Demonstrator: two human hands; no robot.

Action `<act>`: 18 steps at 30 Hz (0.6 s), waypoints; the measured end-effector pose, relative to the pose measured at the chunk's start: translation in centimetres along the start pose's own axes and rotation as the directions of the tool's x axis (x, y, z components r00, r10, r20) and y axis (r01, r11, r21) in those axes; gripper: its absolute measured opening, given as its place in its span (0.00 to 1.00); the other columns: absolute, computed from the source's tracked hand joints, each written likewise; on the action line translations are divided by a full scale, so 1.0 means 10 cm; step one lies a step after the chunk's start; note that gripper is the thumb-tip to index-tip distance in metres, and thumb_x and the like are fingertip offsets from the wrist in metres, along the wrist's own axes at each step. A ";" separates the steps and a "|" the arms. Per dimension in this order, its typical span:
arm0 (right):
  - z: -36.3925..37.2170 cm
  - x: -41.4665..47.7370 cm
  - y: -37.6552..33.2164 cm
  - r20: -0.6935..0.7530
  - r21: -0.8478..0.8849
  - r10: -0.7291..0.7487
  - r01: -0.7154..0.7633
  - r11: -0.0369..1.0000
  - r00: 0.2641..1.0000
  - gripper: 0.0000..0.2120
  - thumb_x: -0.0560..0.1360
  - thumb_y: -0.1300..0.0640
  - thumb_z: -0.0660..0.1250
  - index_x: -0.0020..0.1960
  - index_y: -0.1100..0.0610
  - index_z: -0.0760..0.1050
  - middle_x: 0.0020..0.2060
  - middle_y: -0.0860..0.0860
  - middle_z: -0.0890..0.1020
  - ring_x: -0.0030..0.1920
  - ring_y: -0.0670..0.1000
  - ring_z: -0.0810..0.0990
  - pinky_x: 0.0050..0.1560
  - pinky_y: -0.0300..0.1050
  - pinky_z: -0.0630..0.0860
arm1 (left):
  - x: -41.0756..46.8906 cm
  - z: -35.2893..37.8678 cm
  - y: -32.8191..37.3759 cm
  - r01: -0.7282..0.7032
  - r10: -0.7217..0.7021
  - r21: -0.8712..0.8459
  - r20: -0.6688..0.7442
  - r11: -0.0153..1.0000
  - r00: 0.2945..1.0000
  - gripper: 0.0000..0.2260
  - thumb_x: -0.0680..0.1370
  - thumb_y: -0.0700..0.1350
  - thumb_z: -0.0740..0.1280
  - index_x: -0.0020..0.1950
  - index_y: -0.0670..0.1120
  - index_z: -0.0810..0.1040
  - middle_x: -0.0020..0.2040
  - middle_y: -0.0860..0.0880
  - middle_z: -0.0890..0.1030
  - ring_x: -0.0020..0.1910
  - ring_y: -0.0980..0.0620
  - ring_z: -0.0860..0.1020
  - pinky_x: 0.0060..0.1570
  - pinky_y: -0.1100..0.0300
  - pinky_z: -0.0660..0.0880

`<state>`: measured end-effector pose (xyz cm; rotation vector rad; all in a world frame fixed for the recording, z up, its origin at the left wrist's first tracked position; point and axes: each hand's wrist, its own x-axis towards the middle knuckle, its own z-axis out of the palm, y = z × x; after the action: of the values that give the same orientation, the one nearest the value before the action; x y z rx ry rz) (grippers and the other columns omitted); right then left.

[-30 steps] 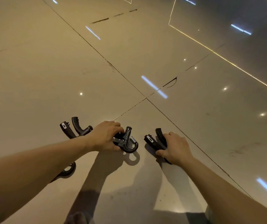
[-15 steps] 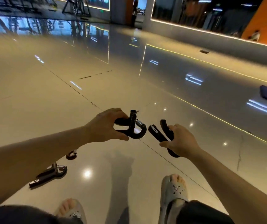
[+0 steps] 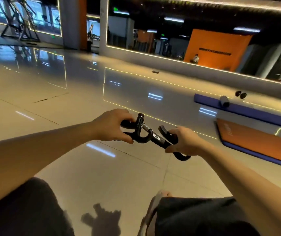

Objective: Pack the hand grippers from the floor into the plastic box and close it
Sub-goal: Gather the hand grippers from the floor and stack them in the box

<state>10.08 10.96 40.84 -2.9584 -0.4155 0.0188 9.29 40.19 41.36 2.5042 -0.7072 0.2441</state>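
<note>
My left hand (image 3: 111, 125) is closed around a black hand gripper (image 3: 140, 131) with a metal spring, held in the air above the glossy floor. My right hand (image 3: 184, 140) grips a second black hand gripper (image 3: 163, 139), its curved handles sticking out toward the left and below my palm. The two grippers almost touch in the middle of the view. No plastic box is in view, and no other grippers show on the floor.
An orange mat (image 3: 258, 142) with a blue edge lies on the floor to the right, a blue mat (image 3: 248, 110) with a grey roll (image 3: 223, 101) and small dumbbells (image 3: 240, 94) behind it. A mirrored wall runs along the back. My knees fill the bottom.
Both hands have lifted their grippers off the floor and the view has swung up and to the right. The grippers left on the floor have dropped out of view.
</note>
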 end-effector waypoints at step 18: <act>-0.45 -3.30 2.64 0.031 0.222 0.457 -0.452 0.864 0.889 0.31 0.69 0.48 0.79 0.68 0.56 0.74 0.57 0.52 0.80 0.56 0.52 0.79 0.60 0.51 0.78 | 0.69 2.09 3.29 -0.327 0.329 -0.041 0.176 0.944 0.928 0.27 0.66 0.61 0.79 0.61 0.52 0.80 0.52 0.56 0.77 0.54 0.54 0.76 0.55 0.51 0.78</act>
<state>-14.31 -23.88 40.89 -2.7530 0.2825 0.0801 -1.67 2.20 40.02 2.4059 -1.2019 0.1292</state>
